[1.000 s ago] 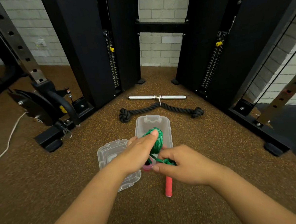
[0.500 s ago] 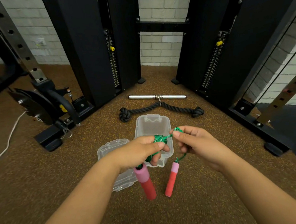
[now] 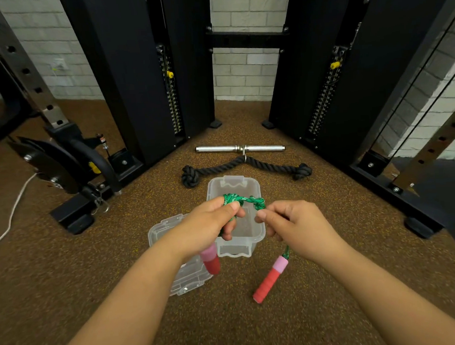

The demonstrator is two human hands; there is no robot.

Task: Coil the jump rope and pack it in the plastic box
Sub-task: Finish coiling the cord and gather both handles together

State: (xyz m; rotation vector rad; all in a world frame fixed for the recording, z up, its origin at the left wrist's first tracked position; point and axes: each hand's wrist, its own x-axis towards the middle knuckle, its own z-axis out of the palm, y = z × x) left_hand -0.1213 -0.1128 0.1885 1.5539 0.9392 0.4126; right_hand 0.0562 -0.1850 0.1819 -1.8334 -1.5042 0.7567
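Observation:
The jump rope is a green braided cord [image 3: 245, 198] with two red and pink handles. My left hand [image 3: 211, 222] grips the bundled cord, and one handle [image 3: 210, 259] hangs below it. My right hand [image 3: 289, 226] pinches the cord's other side; the second handle [image 3: 270, 278] dangles beneath it, its tip near the floor. A short arc of cord spans between my hands, above the open clear plastic box [image 3: 232, 184] on the floor. The box's clear lid [image 3: 163, 230] lies to its left, partly hidden by my left forearm.
A black tricep rope [image 3: 247, 165] and a chrome bar handle [image 3: 239, 148] lie behind the box. Black cable machine columns [image 3: 144, 70] stand left and right. A machine base [image 3: 76, 215] and a white cord [image 3: 8, 214] are at the left, a frame foot [image 3: 418, 226] at the right.
My hands have pulled apart, stretching the green cord between them above the box. The second handle lifted from the floor and swung right under my right hand.

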